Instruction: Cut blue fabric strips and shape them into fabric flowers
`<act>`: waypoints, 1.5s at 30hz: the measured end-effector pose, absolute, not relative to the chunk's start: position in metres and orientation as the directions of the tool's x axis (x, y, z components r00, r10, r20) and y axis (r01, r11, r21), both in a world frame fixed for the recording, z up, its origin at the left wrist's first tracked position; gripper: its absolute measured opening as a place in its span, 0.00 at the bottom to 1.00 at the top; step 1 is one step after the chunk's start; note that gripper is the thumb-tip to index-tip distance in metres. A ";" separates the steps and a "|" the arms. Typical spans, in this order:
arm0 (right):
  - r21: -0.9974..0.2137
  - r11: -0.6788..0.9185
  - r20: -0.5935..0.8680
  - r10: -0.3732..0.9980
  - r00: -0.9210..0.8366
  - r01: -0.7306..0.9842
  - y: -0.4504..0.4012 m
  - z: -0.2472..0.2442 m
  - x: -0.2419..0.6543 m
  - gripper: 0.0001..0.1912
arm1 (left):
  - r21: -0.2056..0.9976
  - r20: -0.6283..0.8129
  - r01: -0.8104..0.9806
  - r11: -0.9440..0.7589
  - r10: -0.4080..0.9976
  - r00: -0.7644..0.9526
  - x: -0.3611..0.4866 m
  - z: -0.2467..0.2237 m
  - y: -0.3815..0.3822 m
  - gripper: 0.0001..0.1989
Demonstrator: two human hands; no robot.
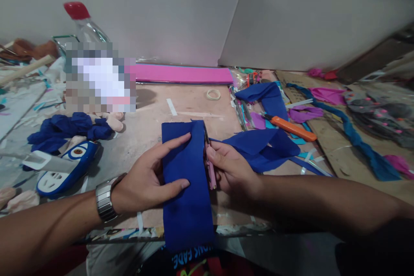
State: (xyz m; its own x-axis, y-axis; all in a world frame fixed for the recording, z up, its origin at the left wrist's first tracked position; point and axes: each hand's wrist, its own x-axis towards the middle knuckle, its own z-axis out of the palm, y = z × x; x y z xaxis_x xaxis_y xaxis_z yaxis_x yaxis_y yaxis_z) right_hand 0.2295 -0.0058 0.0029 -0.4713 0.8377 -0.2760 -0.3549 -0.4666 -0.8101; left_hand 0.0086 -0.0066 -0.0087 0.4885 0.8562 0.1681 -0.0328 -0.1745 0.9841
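Note:
A long strip of blue fabric (186, 168) lies in front of me and hangs over the table's front edge. My left hand (155, 168) grips its left side, with thumb and index finger on top and the other fingers hidden beneath. At the right edge of the fabric, my right hand (226, 161) holds pink-handled scissors (211, 168), their dark blades pointing away from me along that edge. More blue fabric (258, 148) lies loosely bunched just beyond my right hand.
An orange cutter (291, 128) lies among scraps on the right, near cardboard (339, 151). On the left are a blue-and-white iron (67, 168) and gathered blue fabric (71, 129). A pink strip (181, 74) and a tape ring (213, 94) lie farther back.

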 end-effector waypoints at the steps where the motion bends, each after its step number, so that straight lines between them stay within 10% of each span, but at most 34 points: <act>1: -0.809 -0.467 -0.277 0.839 -0.469 -0.358 -0.006 0.003 0.229 0.24 | 0.984 0.166 -0.032 -0.172 0.857 0.488 0.009 -0.008 -0.007 0.42; 45: -0.810 -0.446 -0.268 0.859 -0.436 -0.381 0.002 0.001 0.229 0.24 | 0.965 0.142 0.151 -0.216 0.908 0.395 0.004 0.005 -0.002 0.24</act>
State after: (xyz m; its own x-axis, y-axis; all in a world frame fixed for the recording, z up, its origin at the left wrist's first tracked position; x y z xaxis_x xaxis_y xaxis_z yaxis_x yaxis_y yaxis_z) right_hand 0.2293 0.0016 0.0011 -0.4359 0.8592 -0.2681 -0.3809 -0.4459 -0.8100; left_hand 0.0044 -0.0025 0.0047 0.3949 0.9077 0.1416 0.1509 -0.2162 0.9646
